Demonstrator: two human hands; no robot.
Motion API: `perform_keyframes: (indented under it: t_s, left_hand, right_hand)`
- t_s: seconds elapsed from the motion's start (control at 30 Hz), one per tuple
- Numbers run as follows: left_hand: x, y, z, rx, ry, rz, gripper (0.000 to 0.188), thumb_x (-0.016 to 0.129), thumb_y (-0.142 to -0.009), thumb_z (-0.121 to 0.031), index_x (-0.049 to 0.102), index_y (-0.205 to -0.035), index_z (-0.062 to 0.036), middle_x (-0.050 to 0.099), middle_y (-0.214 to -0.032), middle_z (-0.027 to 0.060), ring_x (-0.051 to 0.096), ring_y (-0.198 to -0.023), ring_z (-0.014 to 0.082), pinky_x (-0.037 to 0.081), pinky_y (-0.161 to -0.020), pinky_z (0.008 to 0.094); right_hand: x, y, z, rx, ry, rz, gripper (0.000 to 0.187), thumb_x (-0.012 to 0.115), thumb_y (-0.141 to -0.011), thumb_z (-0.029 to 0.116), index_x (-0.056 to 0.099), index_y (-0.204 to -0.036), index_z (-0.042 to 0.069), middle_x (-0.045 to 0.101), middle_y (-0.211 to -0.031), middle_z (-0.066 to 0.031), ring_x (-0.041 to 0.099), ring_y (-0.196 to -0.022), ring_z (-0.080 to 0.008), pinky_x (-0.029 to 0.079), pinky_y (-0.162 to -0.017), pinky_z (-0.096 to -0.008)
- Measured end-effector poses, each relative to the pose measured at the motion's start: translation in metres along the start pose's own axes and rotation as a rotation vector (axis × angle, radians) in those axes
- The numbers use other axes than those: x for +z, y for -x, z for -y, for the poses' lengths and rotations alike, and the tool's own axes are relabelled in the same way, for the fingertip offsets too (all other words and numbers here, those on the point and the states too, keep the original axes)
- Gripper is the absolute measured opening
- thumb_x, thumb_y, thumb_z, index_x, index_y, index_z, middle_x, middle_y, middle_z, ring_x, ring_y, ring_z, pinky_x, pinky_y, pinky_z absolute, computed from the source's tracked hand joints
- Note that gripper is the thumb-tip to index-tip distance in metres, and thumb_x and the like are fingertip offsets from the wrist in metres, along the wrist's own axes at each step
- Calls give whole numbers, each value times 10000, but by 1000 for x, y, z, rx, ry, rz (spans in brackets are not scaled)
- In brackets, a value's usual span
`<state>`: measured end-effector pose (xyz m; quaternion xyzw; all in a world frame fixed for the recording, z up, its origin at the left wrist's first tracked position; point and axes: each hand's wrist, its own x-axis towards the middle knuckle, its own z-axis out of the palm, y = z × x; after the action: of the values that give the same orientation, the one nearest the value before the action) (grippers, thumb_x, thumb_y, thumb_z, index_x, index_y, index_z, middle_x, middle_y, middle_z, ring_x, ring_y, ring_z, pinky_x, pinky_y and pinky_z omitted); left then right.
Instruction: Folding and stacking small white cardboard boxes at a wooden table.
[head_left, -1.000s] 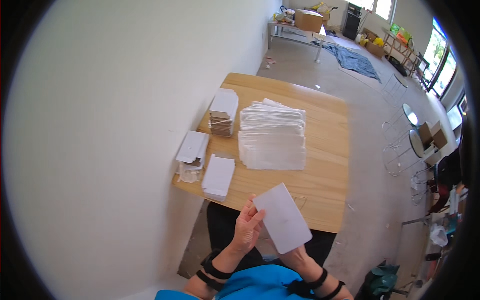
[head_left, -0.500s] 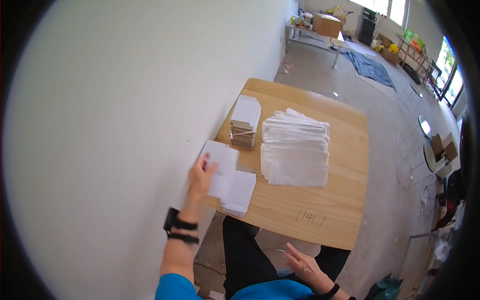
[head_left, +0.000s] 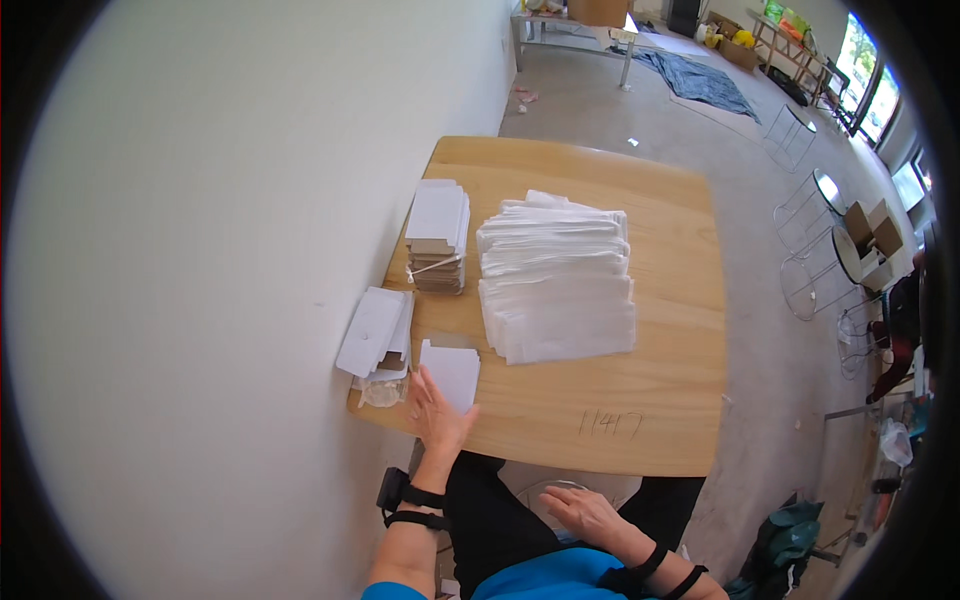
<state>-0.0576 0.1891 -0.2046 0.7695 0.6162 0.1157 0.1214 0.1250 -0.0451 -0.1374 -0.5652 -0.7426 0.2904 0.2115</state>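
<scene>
My left hand point(head_left: 440, 415) reaches in at the table's near-left side, fingers stretched out. Its fingertips are at the left edge of a small stack of flat white card pieces point(head_left: 453, 375), and I cannot tell whether they press on it. Left of it, against the wall, lies an uneven heap of white card pieces point(head_left: 372, 328), with a clear plastic item point(head_left: 382, 393) at its near end. My right hand point(head_left: 585, 512) hovers over my lap, below the table edge, with nothing in it and its fingers extended.
On the wooden table point(head_left: 670, 330) a taller strapped bundle of white card pieces point(head_left: 436, 215) stands at the far left. A broad overlapping pile of thin white sleeves point(head_left: 556, 285) fills the middle. The wall point(head_left: 220, 260) borders the left side; stools point(head_left: 828, 190) stand right.
My left hand has left the white card it was on and moved right to the small stack. The heap by the wall and clear plastic now show. The view has shifted.
</scene>
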Motion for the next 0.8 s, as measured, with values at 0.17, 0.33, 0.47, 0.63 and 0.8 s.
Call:
perform_keyframes:
  t_s: [0.17,0.33,0.47,0.63,0.8]
  left_hand:
    - [-20,-6,-1,32,161,27,1228,844,-595,-293,45,-1469,29,302,-1435,278,305,-1322,420,267,-1086,492]
    - [-50,7,-23,65,233,-33,1211,832,-590,-227,46,-1479,12,278,-1450,283,295,-1326,429,219,-1092,514]
    - [-71,60,-112,461,366,-143,1226,843,-588,-231,41,-1484,10,137,-1522,264,197,-1385,419,170,-1117,496]
    - [-85,150,-168,842,651,83,783,724,-827,-283,303,-1418,10,437,-1359,151,491,-1189,298,448,-951,395]
    - [-57,153,-166,212,1266,680,359,586,-945,-130,491,-1259,15,611,-1087,116,603,-934,248,498,-818,338]
  right_hand:
    - [10,28,-19,15,102,-150,305,532,-834,91,549,-1126,6,597,-1149,-138,636,-933,-284,524,-794,-367]
    - [7,48,-22,105,91,-200,323,575,-846,134,557,-1151,28,610,-1167,-145,643,-972,-281,535,-790,-363]
    - [-24,46,-5,282,-375,-627,423,613,-918,222,477,-1282,53,613,-1166,-155,656,-959,-246,546,-763,-333]
    - [-36,30,-7,379,-918,-1013,290,548,-956,219,514,-1172,30,613,-1031,-183,622,-902,-203,502,-755,-326]
    - [-44,92,3,486,-212,-1217,317,661,-835,220,558,-1039,0,604,-970,-188,606,-892,-337,478,-736,-436]
